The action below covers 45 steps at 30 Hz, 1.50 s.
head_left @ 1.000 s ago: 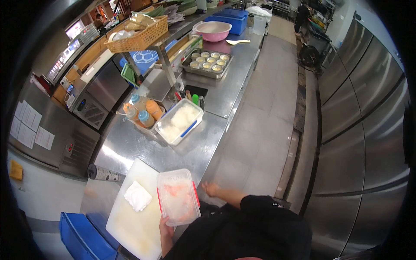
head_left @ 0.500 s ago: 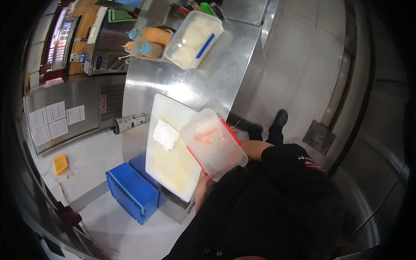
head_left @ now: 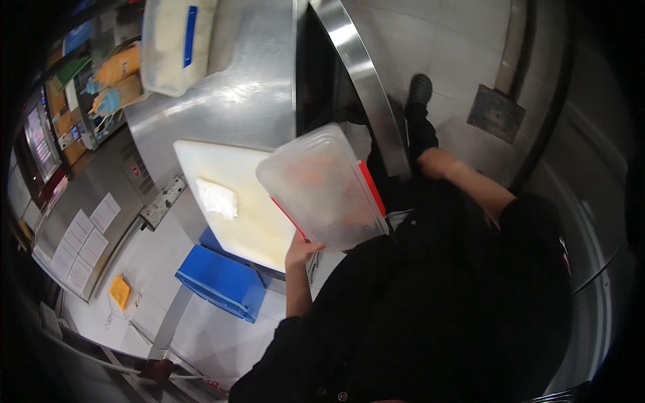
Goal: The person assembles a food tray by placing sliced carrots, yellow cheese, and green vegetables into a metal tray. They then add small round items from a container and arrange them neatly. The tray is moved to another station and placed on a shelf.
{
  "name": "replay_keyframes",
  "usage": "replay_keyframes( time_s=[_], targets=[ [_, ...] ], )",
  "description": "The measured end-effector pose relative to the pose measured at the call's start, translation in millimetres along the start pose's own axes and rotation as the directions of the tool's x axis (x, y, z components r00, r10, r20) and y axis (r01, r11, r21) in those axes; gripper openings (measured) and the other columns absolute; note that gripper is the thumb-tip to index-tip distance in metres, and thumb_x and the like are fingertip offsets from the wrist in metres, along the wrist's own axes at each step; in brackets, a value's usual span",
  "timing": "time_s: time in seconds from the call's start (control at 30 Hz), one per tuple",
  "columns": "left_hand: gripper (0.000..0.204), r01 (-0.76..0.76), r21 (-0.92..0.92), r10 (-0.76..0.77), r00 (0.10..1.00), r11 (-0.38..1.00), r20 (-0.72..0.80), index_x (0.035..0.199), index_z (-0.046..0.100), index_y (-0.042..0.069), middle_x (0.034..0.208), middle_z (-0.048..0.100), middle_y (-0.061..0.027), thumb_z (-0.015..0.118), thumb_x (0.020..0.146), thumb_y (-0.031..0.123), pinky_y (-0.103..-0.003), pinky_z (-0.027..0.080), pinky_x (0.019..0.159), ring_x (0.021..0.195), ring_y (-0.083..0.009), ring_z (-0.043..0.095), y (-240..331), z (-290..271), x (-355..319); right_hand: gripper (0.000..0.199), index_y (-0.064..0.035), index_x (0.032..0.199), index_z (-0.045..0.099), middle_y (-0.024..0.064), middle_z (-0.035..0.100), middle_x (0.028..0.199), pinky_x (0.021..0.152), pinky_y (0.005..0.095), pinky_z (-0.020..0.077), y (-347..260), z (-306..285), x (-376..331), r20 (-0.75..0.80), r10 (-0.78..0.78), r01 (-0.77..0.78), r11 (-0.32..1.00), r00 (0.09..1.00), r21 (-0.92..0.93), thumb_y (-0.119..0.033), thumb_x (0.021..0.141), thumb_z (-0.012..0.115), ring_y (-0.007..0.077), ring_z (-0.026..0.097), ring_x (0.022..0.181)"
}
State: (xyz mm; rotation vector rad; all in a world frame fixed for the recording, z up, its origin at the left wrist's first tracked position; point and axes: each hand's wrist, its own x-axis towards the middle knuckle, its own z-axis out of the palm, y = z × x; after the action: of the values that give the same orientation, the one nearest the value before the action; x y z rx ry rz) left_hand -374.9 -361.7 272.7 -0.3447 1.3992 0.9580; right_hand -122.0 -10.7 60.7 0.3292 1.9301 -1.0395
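Note:
A clear lidded plastic food box (head_left: 322, 188) with red side clips is held up in front of me, tilted, partly over the cutting board's right edge. Something pinkish-orange shows cloudily through it. My left hand (head_left: 304, 250) grips its near left corner, thumb on top. Further right, my right hand (head_left: 435, 163) is beside the end of a swung-out steel door (head_left: 366, 87) under the counter. That hand is blurred, its fingers are indistinct, and I cannot tell whether it touches the door. On the white cutting board (head_left: 252, 232) lies a crumpled white cloth (head_left: 218, 199).
The steel counter (head_left: 248, 94) carries a big blue-clipped box (head_left: 176, 47) of white contents and several squeeze bottles (head_left: 117, 97). A dark opening (head_left: 322, 80) lies between counter and door. A blue crate (head_left: 222, 279) and yellow cloth (head_left: 119, 291) are on the floor.
My right hand has left the box and moved right. The steel door now stands open. My left hand still holds the box, and the view has turned.

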Motion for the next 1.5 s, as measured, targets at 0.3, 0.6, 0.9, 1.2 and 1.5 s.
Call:
replay_keyframes(
  time_s=[0.3,0.6,0.9,1.2,1.5],
  targets=[
    [0.080,0.117,-0.377,-0.057,0.984,0.919,0.167,0.141,0.039,0.001,0.131,0.055,-0.0136,0.071,0.068,0.009,-0.044,0.043,0.104,0.122,-0.0300,0.053,3.7,77.5,140.4,0.041,-0.0037,0.092,0.063,0.0216,0.066,0.092,0.074,0.0475,0.0489,56.2,-149.2,-102.5,-0.735,0.526,0.157,0.758,0.427,0.633,-0.039,0.098,0.045,0.0396,0.063,0.088],
    [0.058,-0.373,-0.760,0.218,0.928,0.532,-0.303,0.131,0.047,0.007,0.133,0.051,-0.0110,0.067,0.079,0.021,-0.053,0.040,0.105,0.126,-0.0322,0.046,44.9,115.3,280.8,0.045,-0.0057,0.080,0.062,0.0162,0.065,0.077,0.064,0.0454,0.0483,108.3,-205.6,-112.9,-0.923,0.371,-0.195,0.917,0.102,0.347,-0.046,0.096,0.048,0.0381,0.063,0.075],
    [0.057,-0.421,-0.751,0.291,0.905,0.508,-0.311,0.128,0.049,0.007,0.128,0.053,-0.0107,0.069,0.077,0.022,-0.052,0.041,0.105,0.118,-0.0330,0.049,74.2,78.5,319.0,0.041,-0.0084,0.083,0.065,0.0161,0.065,0.079,0.063,0.0428,0.0478,111.6,-214.3,-112.8,-0.909,0.414,-0.232,0.891,0.058,0.391,-0.044,0.096,0.049,0.0383,0.062,0.075],
    [0.063,-0.147,-0.722,0.170,0.985,0.676,-0.041,0.136,0.044,0.010,0.136,0.049,-0.0119,0.066,0.078,0.025,-0.056,0.041,0.102,0.126,-0.0345,0.045,22.3,66.7,375.8,0.034,-0.0082,0.097,0.068,0.0199,0.064,0.088,0.070,0.0392,0.0494,123.5,-218.0,-113.7,-0.920,0.390,-0.242,0.896,0.027,0.372,-0.037,0.097,0.051,0.0394,0.062,0.082],
    [0.059,-0.458,-0.723,0.199,0.886,0.518,-0.418,0.132,0.046,0.009,0.131,0.049,-0.0099,0.067,0.079,0.026,-0.056,0.043,0.101,0.120,-0.0329,0.047,36.1,46.0,517.5,0.035,0.0023,0.120,0.064,0.0154,0.070,0.111,0.091,0.0275,0.0470,178.2,-200.8,-131.2,-0.961,0.263,-0.356,0.909,0.083,0.218,-0.024,0.103,0.048,0.0146,0.064,0.102]
  ],
)
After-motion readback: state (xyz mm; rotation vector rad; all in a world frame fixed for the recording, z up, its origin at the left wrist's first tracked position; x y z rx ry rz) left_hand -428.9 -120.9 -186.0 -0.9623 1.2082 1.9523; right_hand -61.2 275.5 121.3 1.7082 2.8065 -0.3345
